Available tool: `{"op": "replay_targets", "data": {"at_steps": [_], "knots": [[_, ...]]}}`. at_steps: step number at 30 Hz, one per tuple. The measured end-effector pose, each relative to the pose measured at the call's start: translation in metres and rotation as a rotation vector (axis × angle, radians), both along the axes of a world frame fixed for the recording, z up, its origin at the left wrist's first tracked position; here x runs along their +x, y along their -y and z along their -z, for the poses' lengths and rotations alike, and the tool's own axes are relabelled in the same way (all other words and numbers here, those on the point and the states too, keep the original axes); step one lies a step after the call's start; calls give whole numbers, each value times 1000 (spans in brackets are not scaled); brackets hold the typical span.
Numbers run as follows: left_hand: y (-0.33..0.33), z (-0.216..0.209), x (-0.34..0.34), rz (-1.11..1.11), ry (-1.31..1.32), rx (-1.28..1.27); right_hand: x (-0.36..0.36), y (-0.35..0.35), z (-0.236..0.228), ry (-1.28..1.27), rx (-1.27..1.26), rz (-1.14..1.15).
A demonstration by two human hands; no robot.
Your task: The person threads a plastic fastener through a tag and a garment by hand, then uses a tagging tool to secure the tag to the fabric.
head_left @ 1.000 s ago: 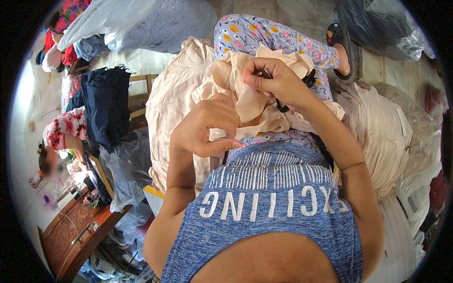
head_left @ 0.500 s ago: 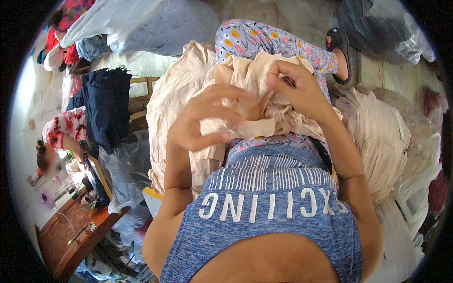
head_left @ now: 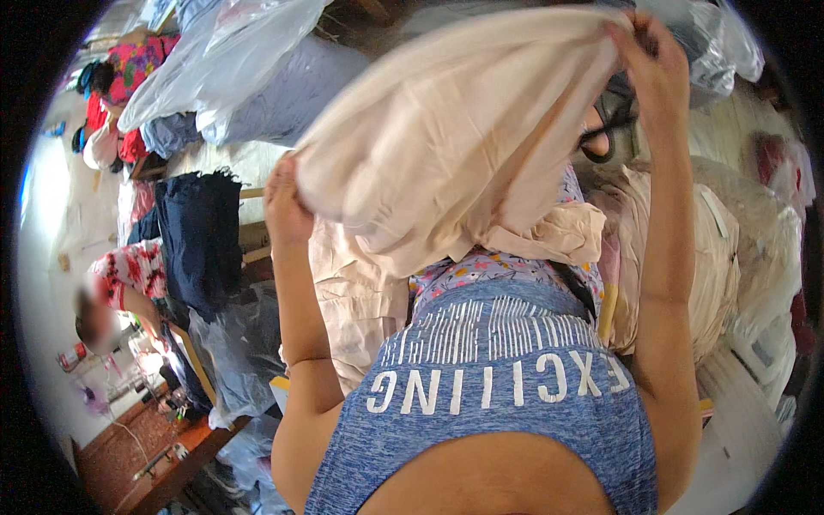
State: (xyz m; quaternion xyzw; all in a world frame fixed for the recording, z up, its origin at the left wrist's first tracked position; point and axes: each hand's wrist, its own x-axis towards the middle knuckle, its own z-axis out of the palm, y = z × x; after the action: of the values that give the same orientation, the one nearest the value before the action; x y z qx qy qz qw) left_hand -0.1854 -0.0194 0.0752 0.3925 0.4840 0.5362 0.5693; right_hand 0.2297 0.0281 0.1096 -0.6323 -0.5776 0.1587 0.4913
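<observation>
A cream-coloured piece of cloth [head_left: 463, 129] is spread out in the air before me, blurred by motion along its far edge. My left hand [head_left: 287, 202] is closed on its near left corner. At the far right, my right hand [head_left: 659, 73] pinches the opposite corner. Something small and dark shows by the right fingers, too unclear to name. The cloth hides most of my lap and the flowered trousers [head_left: 481, 279]. Its lower folds hang over my knees.
A heap of cream cloth [head_left: 674, 257] lies at my right and more cream cloth [head_left: 356, 292] at my left. Dark navy cloth [head_left: 199, 240] hangs farther left. Beyond it, a person in a red-and-white top [head_left: 129, 275] bends by a brown table [head_left: 129, 455]. Plastic bags [head_left: 236, 77] stand at the back.
Both hands have moved apart and away from my lap, the right one far forward. The cream cloth has gone from bunched on my lap to lifted and stretched between them.
</observation>
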Motion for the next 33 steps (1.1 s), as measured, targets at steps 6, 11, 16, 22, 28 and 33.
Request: {"op": "replay_targets", "data": {"at_steps": [6, 11, 16, 22, 28, 33], "knots": [[0, 12, -2, -173, -158, -305, -23, 6, 41, -77, 48, -141], [19, 40, -3, 19, -459, -674, -62, 101, 89, 24, -787, -735], [32, 35, -4, 362, -435, -525, -93, 139, 141, -509, -769, -598], [25, 34, 6, 221, 275, -177, -112, 112, 125, -575, -695, -380], [66, 68, 52, 101, 835, -136, -70, 108, 24, -1060, -339, -235], [58, 48, 73, 129, 603, -110, -26, 77, -33, -1083, -111, -491]]}}
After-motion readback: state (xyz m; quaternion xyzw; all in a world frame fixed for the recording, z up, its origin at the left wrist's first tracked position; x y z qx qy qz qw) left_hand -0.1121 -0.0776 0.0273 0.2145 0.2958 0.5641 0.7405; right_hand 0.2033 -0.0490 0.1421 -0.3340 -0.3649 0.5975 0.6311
